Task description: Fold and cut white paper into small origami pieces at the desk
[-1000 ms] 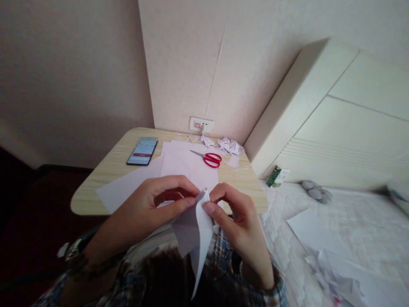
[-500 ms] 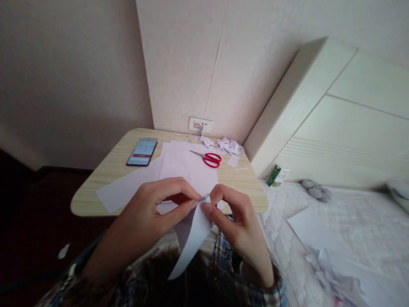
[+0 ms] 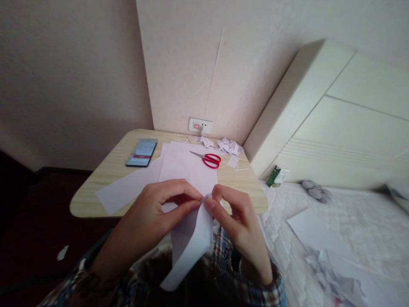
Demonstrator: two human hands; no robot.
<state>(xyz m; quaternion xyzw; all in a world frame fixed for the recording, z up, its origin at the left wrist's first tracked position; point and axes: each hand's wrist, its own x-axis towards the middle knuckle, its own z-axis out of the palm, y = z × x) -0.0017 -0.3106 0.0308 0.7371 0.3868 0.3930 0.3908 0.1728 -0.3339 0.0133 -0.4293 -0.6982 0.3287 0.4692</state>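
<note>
A partly folded sheet of white paper [image 3: 191, 243] hangs between my hands, above the near edge of the table. My left hand [image 3: 168, 204] pinches its top edge between thumb and forefinger. Close beside it, my right hand [image 3: 231, 213] grips the same edge near the corner, thumb toward me. The lower part of the paper curls loosely toward my lap. Beyond my hands, red-handled scissors [image 3: 209, 159] lie with their blades pointing left on flat white sheets [image 3: 179, 166].
On the wooden table [image 3: 92, 192] are a phone [image 3: 142, 153], a pile of folded paper pieces [image 3: 228, 146] and thin paper strips. A wall socket [image 3: 200, 125] is behind. To the right, a bed [image 3: 277, 226] holds a green-white carton [image 3: 277, 176], a grey object [image 3: 316, 190] and more paper.
The lower part of the paper has swung wider and shows more of its surface. Both hands keep their pinch, and my left fingers have shifted slightly right.
</note>
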